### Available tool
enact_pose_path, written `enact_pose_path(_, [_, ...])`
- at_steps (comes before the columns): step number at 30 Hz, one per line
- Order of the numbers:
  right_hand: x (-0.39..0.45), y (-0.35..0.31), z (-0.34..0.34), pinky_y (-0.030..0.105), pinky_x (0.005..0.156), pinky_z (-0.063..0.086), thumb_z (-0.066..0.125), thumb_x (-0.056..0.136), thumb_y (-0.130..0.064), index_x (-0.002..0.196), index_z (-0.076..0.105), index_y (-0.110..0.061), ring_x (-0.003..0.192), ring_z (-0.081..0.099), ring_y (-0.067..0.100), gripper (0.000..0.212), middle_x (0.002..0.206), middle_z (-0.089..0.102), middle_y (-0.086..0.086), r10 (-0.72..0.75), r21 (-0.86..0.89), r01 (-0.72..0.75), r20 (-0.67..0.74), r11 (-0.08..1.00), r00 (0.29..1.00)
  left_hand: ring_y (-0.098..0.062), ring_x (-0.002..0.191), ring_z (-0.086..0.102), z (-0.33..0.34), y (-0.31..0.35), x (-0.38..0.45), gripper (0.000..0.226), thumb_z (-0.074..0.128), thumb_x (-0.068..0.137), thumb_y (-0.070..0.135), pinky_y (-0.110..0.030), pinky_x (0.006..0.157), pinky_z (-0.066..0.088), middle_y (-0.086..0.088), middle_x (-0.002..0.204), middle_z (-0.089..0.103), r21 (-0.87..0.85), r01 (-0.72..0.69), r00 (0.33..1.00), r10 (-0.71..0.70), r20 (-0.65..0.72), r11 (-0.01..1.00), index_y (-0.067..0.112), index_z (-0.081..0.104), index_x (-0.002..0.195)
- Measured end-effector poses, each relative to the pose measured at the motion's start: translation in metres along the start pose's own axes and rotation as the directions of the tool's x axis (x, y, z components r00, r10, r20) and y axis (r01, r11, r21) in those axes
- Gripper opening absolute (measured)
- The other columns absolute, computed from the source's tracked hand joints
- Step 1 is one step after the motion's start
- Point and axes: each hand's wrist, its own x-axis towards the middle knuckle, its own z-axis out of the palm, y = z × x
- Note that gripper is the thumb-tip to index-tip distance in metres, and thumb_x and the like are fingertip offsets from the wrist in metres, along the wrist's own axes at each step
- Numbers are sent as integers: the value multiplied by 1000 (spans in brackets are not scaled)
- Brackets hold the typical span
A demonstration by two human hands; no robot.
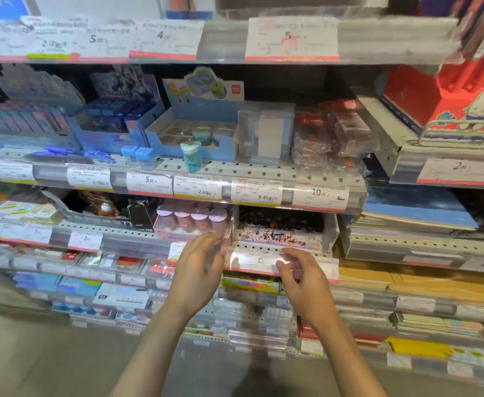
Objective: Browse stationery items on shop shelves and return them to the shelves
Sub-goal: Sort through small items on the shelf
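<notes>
- Head view: both hands are raised in front of the shop shelves [263,170], at 6 o'clock of the frame centre.
- Left hand [199,270]: fingers extended and loosely spread, palm turned to 3 o'clock. Fingertips lie at the front edge of the tray of pink-capped bottles [192,222]. Motion blur hides whether anything is gripped; cannot tell.
- Right hand [302,279]: fingers curled toward 9 o'clock, just beside the clear price-label strip [252,260]. A transparent shape blurs between the two hands; whether it is a held item or the strip cannot be told.
- Box of black pens [278,220]: sits on the shelf at 12 o'clock of the right hand, at 3 o'clock of the pink-capped bottles, with a scribbled test paper [275,236] on its front.
- Teal sharpener [191,157]: stands upright on the shelf above, at 12 o'clock of the left hand, well apart from both hands.
</notes>
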Motion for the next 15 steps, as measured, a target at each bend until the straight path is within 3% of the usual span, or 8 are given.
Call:
enact_pose_path(6, [-22, -1, 16, 25, 87, 54, 63, 95, -29, 122, 63, -27, 95, 60, -7, 27, 112, 65, -14, 48, 22, -48, -8, 999, 999, 2, 99, 59, -9, -10, -23, 33, 55, 98, 27, -23, 81, 51, 20, 114, 62, -115, 86, 995, -79, 67, 990, 33, 57, 130])
enact_pose_path(10, [-26, -16, 30, 30, 87, 54, 61, 96, -32, 121, 62, -28, 95, 61, -4, 25, 106, 65, -17, 54, -17, -55, -79, 998, 995, -3, 94, 62, -27, -28, -13, 32, 57, 97, 24, -16, 80, 47, 19, 110, 64, -167, 51, 994, -35, 99, 985, 31, 58, 128])
enact_pose_path(13, [-30, -36, 47, 31, 87, 55, 61, 96, -35, 119, 62, -31, 95, 62, -4, 24, 104, 65, -20, 53, -80, -65, -141, 995, 989, -6, 91, 64, -54, -49, -4, 31, 57, 97, 26, -21, 79, 51, 17, 106, 66, -196, 26, 990, 2, 138, 980, 32, 59, 127])
enact_pose_path(15, [-32, -56, 62, 30, 87, 54, 60, 96, -40, 119, 62, -34, 97, 62, -5, 24, 106, 65, -21, 56, -107, -73, -157, 992, 986, -4, 90, 64, -78, -64, 1, 28, 58, 97, 26, -15, 78, 48, 16, 103, 67, -201, 4, 990, 24, 137, 979, 32, 61, 124])
